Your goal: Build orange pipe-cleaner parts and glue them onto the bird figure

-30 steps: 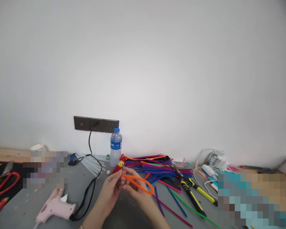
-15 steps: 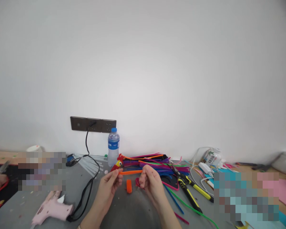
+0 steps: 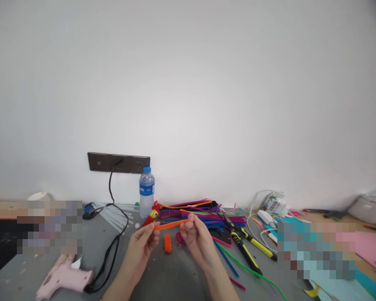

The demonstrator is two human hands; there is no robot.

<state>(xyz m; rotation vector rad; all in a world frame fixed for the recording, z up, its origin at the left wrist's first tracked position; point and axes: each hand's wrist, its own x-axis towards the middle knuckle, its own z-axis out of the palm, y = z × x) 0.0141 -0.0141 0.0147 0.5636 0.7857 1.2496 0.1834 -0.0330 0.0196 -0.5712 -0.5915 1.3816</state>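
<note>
An orange pipe cleaner (image 3: 171,225) is stretched between my two hands, just above the grey table. My left hand (image 3: 144,244) pinches its left end. At the other end, the fingertips of my right hand (image 3: 198,236) close on it. Below the strand lies a small folded orange piece (image 3: 167,243), touched by neither hand. Behind my left fingers stands a red and yellow bird-like figure (image 3: 154,215) with a round eye, its lower part hidden.
A water bottle (image 3: 147,194) stands against the wall near a pile of coloured pipe cleaners (image 3: 203,215). Yellow-black pliers (image 3: 246,251) lie right. At left are a pink glue gun (image 3: 64,276), its black cord (image 3: 114,240) and clear glue sticks (image 3: 114,217).
My right hand has risen slightly, so the orange pipe cleaner now slants up to the right. The view has shifted a little, and the other person's hand at far left is out of sight.
</note>
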